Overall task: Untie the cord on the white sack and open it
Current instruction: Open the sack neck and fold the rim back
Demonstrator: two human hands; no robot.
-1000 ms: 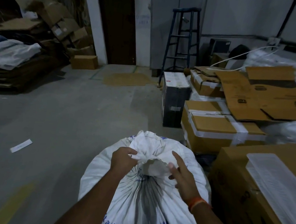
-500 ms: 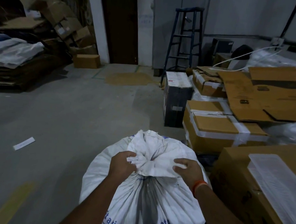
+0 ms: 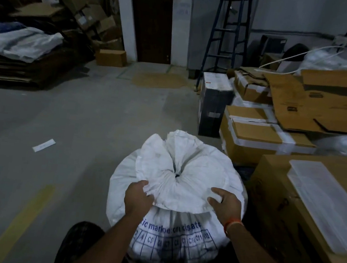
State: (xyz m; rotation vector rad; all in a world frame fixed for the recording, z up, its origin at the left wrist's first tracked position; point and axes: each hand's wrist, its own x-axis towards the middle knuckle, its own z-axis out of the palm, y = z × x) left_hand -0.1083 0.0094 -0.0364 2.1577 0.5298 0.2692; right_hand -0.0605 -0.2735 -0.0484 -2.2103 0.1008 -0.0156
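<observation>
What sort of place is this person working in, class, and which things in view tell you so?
Most likely a storeroom or warehouse: taped cardboard boxes stacked on the bare concrete floor, flattened cardboard piled on them, and a blue stepladder by the wall.

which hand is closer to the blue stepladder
Right. The right hand grips the white sack's folded-over top on the side below the stepladder; the left hand grips the opposite side, farther away.

White sack (image 3: 185, 175), blue print; orange wristband (image 3: 232, 224); blue ladder (image 3: 227, 36).
</observation>
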